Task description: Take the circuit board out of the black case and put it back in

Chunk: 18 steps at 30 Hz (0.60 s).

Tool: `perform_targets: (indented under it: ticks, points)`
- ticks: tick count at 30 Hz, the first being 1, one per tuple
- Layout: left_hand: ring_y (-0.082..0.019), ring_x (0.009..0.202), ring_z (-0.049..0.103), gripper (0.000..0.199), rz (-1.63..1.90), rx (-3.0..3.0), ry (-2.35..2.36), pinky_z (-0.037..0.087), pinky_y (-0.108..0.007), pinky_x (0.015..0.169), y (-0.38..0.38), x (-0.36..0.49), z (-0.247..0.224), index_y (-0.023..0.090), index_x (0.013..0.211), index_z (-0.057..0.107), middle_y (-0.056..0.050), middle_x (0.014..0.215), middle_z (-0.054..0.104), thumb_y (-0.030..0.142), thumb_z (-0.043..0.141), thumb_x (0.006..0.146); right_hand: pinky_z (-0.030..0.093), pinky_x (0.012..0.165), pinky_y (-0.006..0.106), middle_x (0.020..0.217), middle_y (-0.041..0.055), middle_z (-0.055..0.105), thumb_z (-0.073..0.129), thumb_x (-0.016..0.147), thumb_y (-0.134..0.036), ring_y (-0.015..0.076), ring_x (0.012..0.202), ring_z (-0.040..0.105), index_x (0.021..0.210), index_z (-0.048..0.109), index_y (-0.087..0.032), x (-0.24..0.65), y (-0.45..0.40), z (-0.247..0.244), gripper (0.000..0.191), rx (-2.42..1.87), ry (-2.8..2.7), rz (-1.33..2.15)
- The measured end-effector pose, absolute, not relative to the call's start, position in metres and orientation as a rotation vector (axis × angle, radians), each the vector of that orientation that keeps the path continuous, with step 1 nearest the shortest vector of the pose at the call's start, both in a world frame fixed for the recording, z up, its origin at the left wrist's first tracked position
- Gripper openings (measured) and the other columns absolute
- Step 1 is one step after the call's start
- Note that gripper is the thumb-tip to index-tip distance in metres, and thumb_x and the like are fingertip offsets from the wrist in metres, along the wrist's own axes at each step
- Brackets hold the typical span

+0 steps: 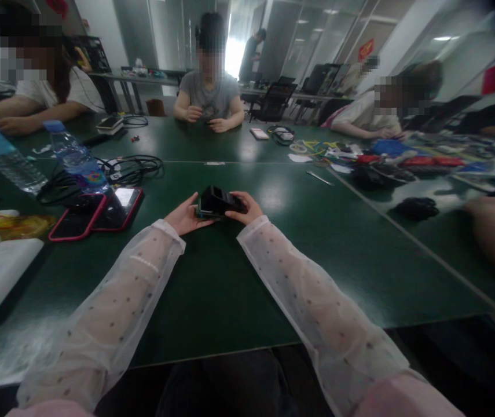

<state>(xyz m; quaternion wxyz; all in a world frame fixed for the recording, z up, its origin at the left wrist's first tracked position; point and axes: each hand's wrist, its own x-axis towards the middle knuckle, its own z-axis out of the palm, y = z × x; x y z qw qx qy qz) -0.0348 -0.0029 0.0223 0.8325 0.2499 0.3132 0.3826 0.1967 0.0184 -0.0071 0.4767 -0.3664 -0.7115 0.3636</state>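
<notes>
Above the dark green table, in the middle of the head view, both hands are at a small black boxy device (pixel 215 200) with a raised, hollow-looking block on its left end. My right hand (pixel 247 208) grips its right end, thumb at the near side and fingers over the top. My left hand (pixel 185 215) holds the left end, thumb raised beside it and fingers reaching under. A thin greenish edge shows beneath the device near the left fingers; what it is I cannot make out. Sheer white dotted sleeves cover both forearms.
Left on the table (pixel 212 289) lie two red-edged phones (pixel 73 220), a white power bank (pixel 2 284), water bottles (pixel 76 156) and black cables (pixel 136 168). Tangled wires and parts (pixel 386 153) spread at right, near a black bundle (pixel 416 207). Other people sit around the table.
</notes>
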Motion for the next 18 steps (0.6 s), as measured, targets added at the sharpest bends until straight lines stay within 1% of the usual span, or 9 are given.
perform_targets:
  ticks: [2, 5, 7, 9, 13, 16, 18]
  points:
    - [-0.028, 0.109, 0.064, 0.057, 0.798, 0.532, 0.642, 0.052, -0.039, 0.094, -0.002, -0.035, 0.022, 0.006, 0.134, 0.043, -0.019, 0.111, 0.065, 0.049, 0.041, 0.096, 0.049, 0.095, 0.045, 0.112, 0.0099, 0.065, 0.077, 0.059, -0.061, 0.0272, 0.105, 0.064, 0.122, 0.048, -0.023, 0.205, 0.023, -0.002, 0.079, -0.917, -1.672, 0.882]
    - [-0.027, 0.111, 0.063, 0.056, 0.797, 0.531, 0.647, 0.052, -0.039, 0.095, -0.001, -0.036, 0.022, 0.008, 0.134, 0.042, -0.02, 0.116, 0.063, 0.048, 0.042, 0.095, 0.051, 0.09, 0.045, 0.111, 0.0104, 0.064, 0.074, 0.061, -0.062, 0.028, 0.103, 0.063, 0.125, 0.046, -0.023, 0.222, 0.031, 0.0, 0.08, -1.048, -1.573, 0.773]
    - [-0.027, 0.112, 0.062, 0.055, 0.795, 0.526, 0.657, 0.052, -0.039, 0.095, -0.002, -0.036, 0.023, 0.009, 0.135, 0.042, -0.02, 0.119, 0.062, 0.048, 0.042, 0.096, 0.052, 0.088, 0.046, 0.113, 0.0103, 0.063, 0.074, 0.063, -0.058, 0.0281, 0.103, 0.062, 0.124, 0.046, -0.023, 0.233, 0.035, -0.002, 0.075, -1.157, -1.523, 0.619]
    - [-0.027, 0.113, 0.061, 0.056, 0.792, 0.527, 0.656, 0.052, -0.039, 0.095, -0.003, -0.036, 0.024, 0.009, 0.136, 0.04, -0.021, 0.122, 0.06, 0.047, 0.043, 0.096, 0.052, 0.087, 0.047, 0.116, 0.0103, 0.061, 0.074, 0.065, -0.049, 0.0282, 0.104, 0.061, 0.122, 0.049, -0.023, 0.242, 0.039, -0.007, 0.067, -1.256, -1.52, 0.459]
    - [-0.028, 0.117, 0.059, 0.059, 0.787, 0.53, 0.655, 0.052, -0.039, 0.096, -0.005, -0.036, 0.026, 0.008, 0.138, 0.039, -0.022, 0.127, 0.057, 0.047, 0.045, 0.095, 0.05, 0.09, 0.049, 0.118, 0.0115, 0.06, 0.074, 0.066, -0.036, 0.0297, 0.107, 0.059, 0.119, 0.052, -0.021, 0.254, 0.044, -0.017, 0.06, -1.4, -1.614, 0.249]
    - [-0.028, 0.118, 0.059, 0.059, 0.789, 0.521, 0.661, 0.051, -0.04, 0.097, -0.005, -0.036, 0.025, 0.009, 0.139, 0.037, -0.021, 0.127, 0.057, 0.047, 0.046, 0.095, 0.047, 0.095, 0.052, 0.118, 0.0113, 0.06, 0.072, 0.068, -0.033, 0.0309, 0.109, 0.057, 0.121, 0.052, -0.021, 0.258, 0.047, -0.022, 0.058, -1.482, -1.686, 0.169]
    - [-0.027, 0.118, 0.059, 0.058, 0.788, 0.523, 0.653, 0.051, -0.04, 0.098, -0.004, -0.037, 0.024, 0.009, 0.139, 0.037, -0.021, 0.127, 0.058, 0.046, 0.045, 0.095, 0.045, 0.097, 0.053, 0.118, 0.0118, 0.059, 0.071, 0.069, -0.033, 0.0319, 0.11, 0.057, 0.123, 0.051, -0.022, 0.261, 0.049, -0.026, 0.058, -1.537, -1.746, 0.148]
